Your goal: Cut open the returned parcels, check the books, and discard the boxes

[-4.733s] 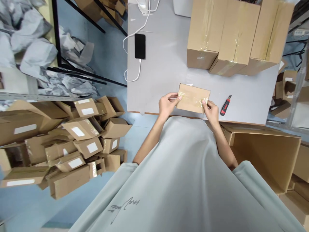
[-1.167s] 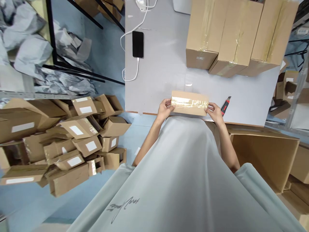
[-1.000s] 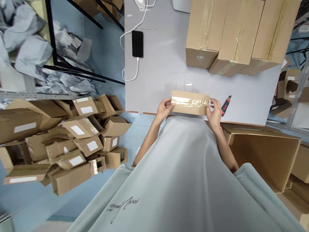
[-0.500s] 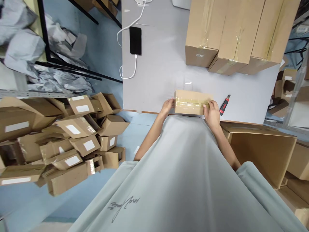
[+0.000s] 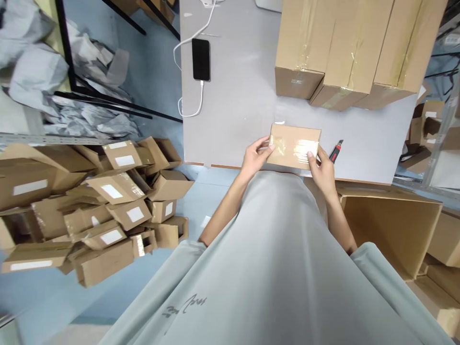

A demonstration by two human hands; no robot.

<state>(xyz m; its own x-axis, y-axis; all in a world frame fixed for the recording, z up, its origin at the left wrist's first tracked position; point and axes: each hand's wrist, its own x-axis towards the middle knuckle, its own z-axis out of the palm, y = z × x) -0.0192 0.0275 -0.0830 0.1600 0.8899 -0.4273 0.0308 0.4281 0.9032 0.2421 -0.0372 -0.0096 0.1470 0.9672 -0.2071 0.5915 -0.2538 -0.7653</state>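
A small brown cardboard box (image 5: 293, 139) with shiny tape and a white label on its face is held over the near edge of the grey table (image 5: 230, 120). My left hand (image 5: 257, 155) grips its left end, thumb on the upper face. On the right end my right hand (image 5: 322, 167) holds it the same way, the thumb by the label. Just right of that hand lies a red and black box cutter (image 5: 335, 151), its lower part hidden by the hand.
Three large taped boxes (image 5: 352, 48) stand at the table's back right. A black phone (image 5: 201, 60) with a white cable lies at the left. Several opened cartons (image 5: 118, 187) are heaped on the floor at left; a big open carton (image 5: 388, 225) stands at lower right.
The small box has been turned so that a labelled face shows instead of the long taped side. Both hands have shifted their hold, with the left hand now over the box's left end.
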